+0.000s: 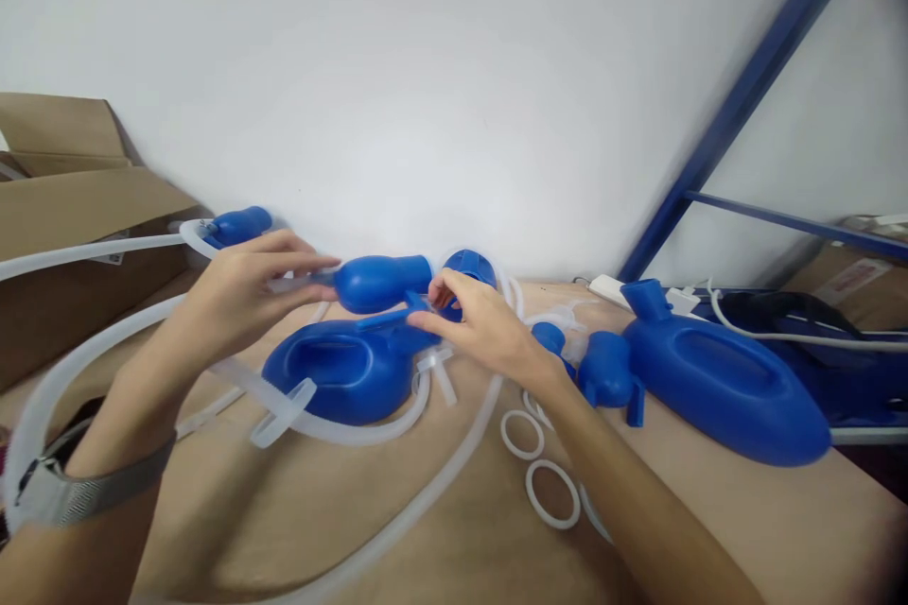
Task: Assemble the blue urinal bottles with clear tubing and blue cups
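My left hand (248,288) is closed around the end of a clear tube (288,284), where it meets a blue bulb-shaped plastic piece (375,283). That piece lies sideways above the table, its wide end pointing right, with a flat blue tab (381,319) below. My right hand (479,317) is closed at this wide end, its thumb touching the tab; what the curled fingers grip is partly hidden. Beneath the hands rests a blue handled urinal bottle (330,402). Behind my right hand stands another round blue part (477,263), partly covered.
White rings (551,494) and a white T-shaped plastic part (438,369) lie on the table (340,510). A long translucent hose (426,496) curves across it. At right are a blue urinal bottle (730,378) and a power strip (611,291). Cardboard boxes (78,217) stand left.
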A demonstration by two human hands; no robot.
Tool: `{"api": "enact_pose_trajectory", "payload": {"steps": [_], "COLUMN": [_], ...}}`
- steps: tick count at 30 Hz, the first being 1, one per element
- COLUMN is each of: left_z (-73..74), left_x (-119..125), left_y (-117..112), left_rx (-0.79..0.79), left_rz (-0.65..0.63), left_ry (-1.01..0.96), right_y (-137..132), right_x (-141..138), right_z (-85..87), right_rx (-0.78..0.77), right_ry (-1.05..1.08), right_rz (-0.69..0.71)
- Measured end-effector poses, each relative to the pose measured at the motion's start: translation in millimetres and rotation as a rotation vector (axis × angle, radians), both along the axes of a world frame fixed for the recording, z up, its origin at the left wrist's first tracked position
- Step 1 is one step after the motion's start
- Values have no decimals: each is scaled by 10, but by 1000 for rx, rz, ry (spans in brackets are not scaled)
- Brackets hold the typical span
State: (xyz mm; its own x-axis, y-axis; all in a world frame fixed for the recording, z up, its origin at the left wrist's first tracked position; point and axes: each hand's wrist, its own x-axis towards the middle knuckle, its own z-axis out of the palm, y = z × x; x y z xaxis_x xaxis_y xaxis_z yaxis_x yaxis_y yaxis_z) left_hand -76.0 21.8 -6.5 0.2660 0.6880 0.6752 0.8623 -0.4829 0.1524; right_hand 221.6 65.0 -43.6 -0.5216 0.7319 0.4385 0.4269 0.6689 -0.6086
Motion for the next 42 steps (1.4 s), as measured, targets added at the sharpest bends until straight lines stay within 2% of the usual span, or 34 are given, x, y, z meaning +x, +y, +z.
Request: {"api": "enact_pose_trajectory", "payload": {"steps": [3,8,16,23,26,29,32,35,38,40,42], "left_z": [-7,-82,-171,-221,-207,-146,-72,-30,-22,-20,-13], "left_x": [122,127,321,352,406,453,452,425,419,436,463], "left_y": [-34,35,30,29,-3,-94,-194,-240,-238,-237,-246], "left_rx": [43,-74,-55,-66,-41,-62,-79,-57,-40,-13,23], "left_rz": [-26,-58,-117,-280,-313,-331,-349,-368,-341,-297,-259], "left_ry": [-30,-78,-24,1,-53,-106,-133,-135,-105,-87,-80], "right_y": [41,71,56,114,98,28,-49,-89,-103,-106,-97], "right_x": [2,113,65,87,60,0,-35,31,195,309,388], "right_z": [-20,34,-25,-82,-87,-79,-47,47,194,280,325], "right_rx": [13,85,-140,-136,-143,-225,-281,-270,-207,-82,80], "right_ry": [108,159,308,411,575,791,891,811,492,280,172], "right_rz": [-6,69,68,59,75,155,226,214,221,161,55]}}
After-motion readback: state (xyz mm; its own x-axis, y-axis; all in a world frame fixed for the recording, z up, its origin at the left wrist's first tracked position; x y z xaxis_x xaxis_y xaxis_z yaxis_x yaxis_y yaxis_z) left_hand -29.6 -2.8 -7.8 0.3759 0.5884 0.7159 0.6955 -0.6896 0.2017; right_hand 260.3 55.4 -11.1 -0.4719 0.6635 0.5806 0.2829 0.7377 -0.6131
